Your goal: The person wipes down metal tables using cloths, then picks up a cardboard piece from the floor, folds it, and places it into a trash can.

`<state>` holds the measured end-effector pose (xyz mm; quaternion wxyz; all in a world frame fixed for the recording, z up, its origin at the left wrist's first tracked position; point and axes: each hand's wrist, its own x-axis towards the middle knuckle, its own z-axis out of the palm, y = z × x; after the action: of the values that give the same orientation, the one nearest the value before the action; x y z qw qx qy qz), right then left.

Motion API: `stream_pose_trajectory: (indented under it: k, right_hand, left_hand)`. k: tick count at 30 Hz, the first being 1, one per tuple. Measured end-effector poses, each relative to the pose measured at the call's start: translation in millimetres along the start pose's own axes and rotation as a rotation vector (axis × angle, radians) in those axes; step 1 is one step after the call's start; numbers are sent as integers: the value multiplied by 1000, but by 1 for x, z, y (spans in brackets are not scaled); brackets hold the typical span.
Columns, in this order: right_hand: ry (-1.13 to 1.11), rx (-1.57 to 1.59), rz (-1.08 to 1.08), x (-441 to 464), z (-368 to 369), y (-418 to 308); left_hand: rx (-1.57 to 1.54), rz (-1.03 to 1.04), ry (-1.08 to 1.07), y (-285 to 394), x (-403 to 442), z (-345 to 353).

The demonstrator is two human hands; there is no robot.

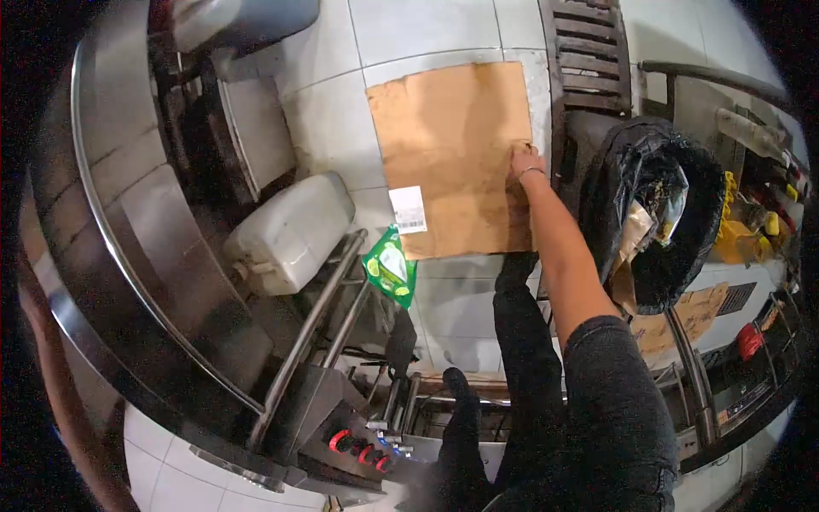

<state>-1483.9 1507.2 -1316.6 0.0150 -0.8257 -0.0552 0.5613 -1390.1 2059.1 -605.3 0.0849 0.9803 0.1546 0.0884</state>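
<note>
My right hand (526, 160) reaches down to the right edge of a brown cardboard sheet (456, 162) on the tiled floor. Its fingers are closed at that edge, pinching the cardboard. A white label with a barcode (409, 210) sits at the sheet's lower left. Close to that corner is a green pouch with lime pictures (392, 268); whether it lies on the floor or hangs by the metal rail, I cannot tell. My left hand does not show.
A whitish plastic jerrycan (294, 230) is left of the cardboard. To the right stands a bin lined with a black bag (627, 162), holding rubbish. Dark wooden slats (589, 43) are at the top. Metal rails (307, 337) and red knobs (339, 440) are at lower left.
</note>
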Motion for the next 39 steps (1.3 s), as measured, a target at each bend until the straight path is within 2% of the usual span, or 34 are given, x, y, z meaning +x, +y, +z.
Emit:
stream_pose_trajectory:
  k: [2,4,8,10,12,14,18,21,23,26,28,29,30,31,32,33,34,36,39]
  right_hand:
    - [-7,52,47,-8,2,2]
    - [392,10,-28,-16,14,4]
    - [417,25,-81,8,17,8]
    - [182,-55,-14,21,7,9]
    - [78,81,74,8,5,7]
    - [461,54,-42,-8,6,7]
    - [370,46,-77,-9,-1,6]
    - [461,116,22,18,0,8]
    - [412,-7,9,12,-18,0]
    - [318,-199,31,-29,-48,-23]
    - [517,-267,-65,-63,-44,-28]
    - [485,-220,-133,-93,-51,-31]
    - [306,-77,-111,-98,-55,-30]
    - [319,-72,-148,-139,-71,-37]
    - [332,-69,-185,-180,-86,-44]
    - [345,-65,-223,-223,-103,-52]
    - [420,19,-187,-260,-120,-63]
    - [485,-52,-247,-301,-157,-73]
    - [854,35,-523,-426,-260,-97]
  left_hand:
    - [-9,7,9,-6,-3,-5]
    - [-11,17,12,-8,-3,-8]
    - [-19,31,18,-9,-5,-5]
    - [-21,34,16,-8,-4,-2]
    - [-25,29,16,-8,-3,0]
    - [-29,37,25,-9,-2,-4]
    - [-36,48,24,-12,-1,-1]
    - [-44,50,28,-15,2,4]
    - [-54,45,36,-19,5,3]
    - [-70,42,70,-35,7,1]
    - [-59,79,98,-56,6,5]
    - [-57,107,108,-66,4,10]
    - [-109,64,136,-26,-4,20]
    - [-157,-31,176,-22,-1,24]
    - [-13,67,178,-17,0,22]
    - [87,47,213,-11,-2,24]
    - [190,23,244,-4,-6,25]
    - [211,-6,227,3,-10,26]
    - [234,-75,243,14,-14,25]
